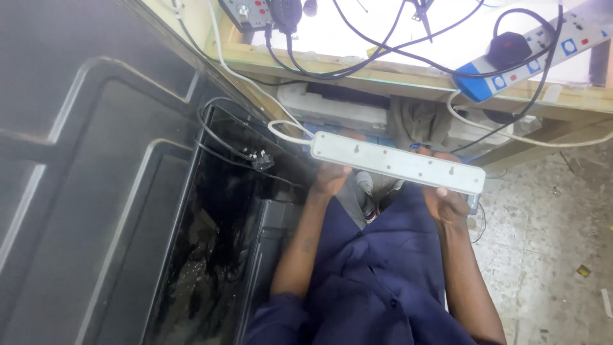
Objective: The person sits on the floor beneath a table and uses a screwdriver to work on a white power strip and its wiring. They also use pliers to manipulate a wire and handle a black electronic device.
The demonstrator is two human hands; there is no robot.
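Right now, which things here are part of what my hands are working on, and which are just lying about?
In hand: white power strip, held by left hand and right hand; its white cable.

Lying about: blue-and-white power strip, black plug, black cables, wooden bench.

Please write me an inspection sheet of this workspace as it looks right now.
Surface: wooden workbench with a bright white top, seen from above.
Job's things: white power strip held level with its plain back facing up, below the bench edge.
Clutter: blue and white power strip with a black plug in it lies on the bench.
Grippers: left hand grips one end of the strip, right hand the other.
Cables: white cord loops from the held strip; black cables cross the bench; a black plug lead hangs at the left.
Surroundings: speckled floor, dark metal frame.
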